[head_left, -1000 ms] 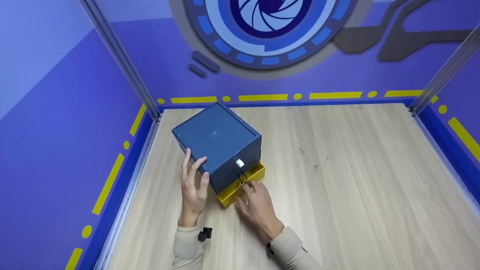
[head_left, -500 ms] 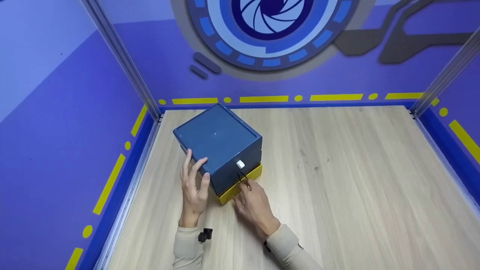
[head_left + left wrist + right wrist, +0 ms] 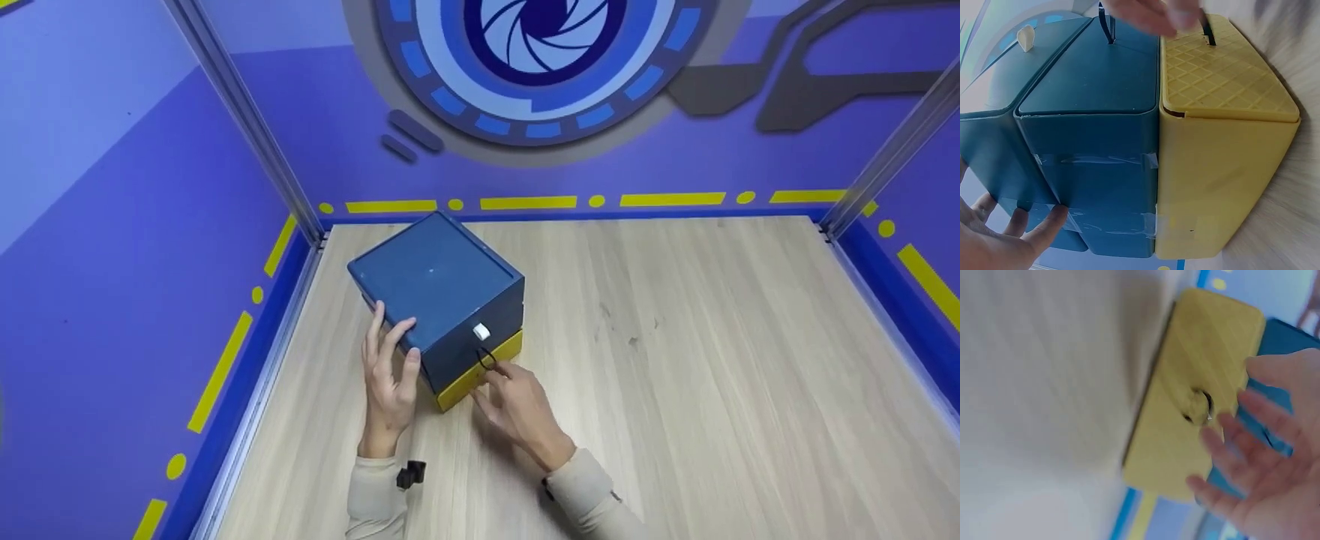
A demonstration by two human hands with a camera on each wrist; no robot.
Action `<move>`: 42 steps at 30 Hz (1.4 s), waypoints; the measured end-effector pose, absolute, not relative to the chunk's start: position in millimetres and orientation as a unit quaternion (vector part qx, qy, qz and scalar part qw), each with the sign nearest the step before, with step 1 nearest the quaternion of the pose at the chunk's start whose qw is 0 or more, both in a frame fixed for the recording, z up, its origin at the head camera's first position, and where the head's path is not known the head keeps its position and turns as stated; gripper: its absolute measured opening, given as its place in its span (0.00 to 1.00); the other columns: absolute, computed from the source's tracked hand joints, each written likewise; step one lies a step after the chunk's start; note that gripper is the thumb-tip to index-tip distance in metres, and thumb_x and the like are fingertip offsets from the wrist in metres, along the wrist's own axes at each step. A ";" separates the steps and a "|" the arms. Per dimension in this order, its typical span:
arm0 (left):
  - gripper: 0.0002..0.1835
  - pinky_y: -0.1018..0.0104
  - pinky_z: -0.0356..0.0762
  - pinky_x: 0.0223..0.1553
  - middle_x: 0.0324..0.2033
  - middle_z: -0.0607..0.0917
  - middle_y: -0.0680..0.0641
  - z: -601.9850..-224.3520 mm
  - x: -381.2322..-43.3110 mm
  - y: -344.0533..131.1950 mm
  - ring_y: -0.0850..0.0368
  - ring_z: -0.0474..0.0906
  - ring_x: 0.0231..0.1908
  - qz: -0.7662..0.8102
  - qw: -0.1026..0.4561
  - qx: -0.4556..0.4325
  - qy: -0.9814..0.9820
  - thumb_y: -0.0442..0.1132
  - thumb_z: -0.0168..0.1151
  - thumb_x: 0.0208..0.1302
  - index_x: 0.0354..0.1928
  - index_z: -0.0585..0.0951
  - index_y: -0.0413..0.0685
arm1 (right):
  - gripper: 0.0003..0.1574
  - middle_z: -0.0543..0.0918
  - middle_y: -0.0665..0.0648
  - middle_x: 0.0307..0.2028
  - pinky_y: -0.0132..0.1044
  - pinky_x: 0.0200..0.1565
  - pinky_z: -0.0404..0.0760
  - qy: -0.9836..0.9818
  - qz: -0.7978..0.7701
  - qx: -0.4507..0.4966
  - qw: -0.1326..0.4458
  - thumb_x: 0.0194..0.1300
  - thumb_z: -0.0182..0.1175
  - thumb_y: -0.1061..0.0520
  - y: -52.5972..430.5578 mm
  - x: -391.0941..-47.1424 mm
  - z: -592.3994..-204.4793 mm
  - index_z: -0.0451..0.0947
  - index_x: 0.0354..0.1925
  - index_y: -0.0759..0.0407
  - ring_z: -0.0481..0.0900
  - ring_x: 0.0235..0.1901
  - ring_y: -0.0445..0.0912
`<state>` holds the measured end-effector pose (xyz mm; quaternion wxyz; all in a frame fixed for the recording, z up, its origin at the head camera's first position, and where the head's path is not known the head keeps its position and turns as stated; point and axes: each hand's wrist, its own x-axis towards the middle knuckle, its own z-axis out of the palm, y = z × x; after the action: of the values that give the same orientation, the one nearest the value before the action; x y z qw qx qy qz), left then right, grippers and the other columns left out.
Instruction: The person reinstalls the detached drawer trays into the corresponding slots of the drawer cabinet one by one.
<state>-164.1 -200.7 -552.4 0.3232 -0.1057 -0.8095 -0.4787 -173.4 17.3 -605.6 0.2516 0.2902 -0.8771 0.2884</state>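
Note:
A dark blue drawer unit (image 3: 435,279) stands turned at an angle, with a yellow drawer (image 3: 459,391) at its bottom, pushed in. A white knob (image 3: 481,331) marks the top front, and a black loop pull (image 3: 486,359) hangs on the drawer below it. The yellow front has its own dark loop (image 3: 1210,403), seen in the right wrist view. My left hand (image 3: 388,394) rests its spread fingertips against the unit's left side. Close to the yellow front is my right hand (image 3: 523,409); the right wrist view shows its fingers loosely extended, holding nothing.
The unit stands on a pale wood-grain table (image 3: 720,375). A purple back wall (image 3: 315,120) and side walls enclose it, with metal posts (image 3: 240,120) at the corners. Clear tape (image 3: 1095,160) runs across the unit's side.
The yellow drawer, partly pulled out a second ago, has slid into the unit as my right hand moved against it. That hand has since drawn back slightly. My left hand stays at the side.

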 end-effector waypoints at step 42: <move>0.32 0.27 0.67 0.70 0.83 0.59 0.35 -549.2 -143.5 -178.0 0.32 0.58 0.80 -0.535 0.267 -0.060 -0.799 0.32 0.57 0.79 0.81 0.66 0.48 | 0.18 0.79 0.63 0.68 0.52 0.56 0.86 -0.797 0.512 0.253 0.197 0.72 0.70 0.55 73.8 -238.7 -526.2 0.85 0.58 0.55 0.81 0.64 0.57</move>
<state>-143.5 -178.0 -549.2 0.2674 -0.0599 -0.7993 -0.5349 -238.7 73.8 -526.2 0.1974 0.2533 -0.7965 0.5123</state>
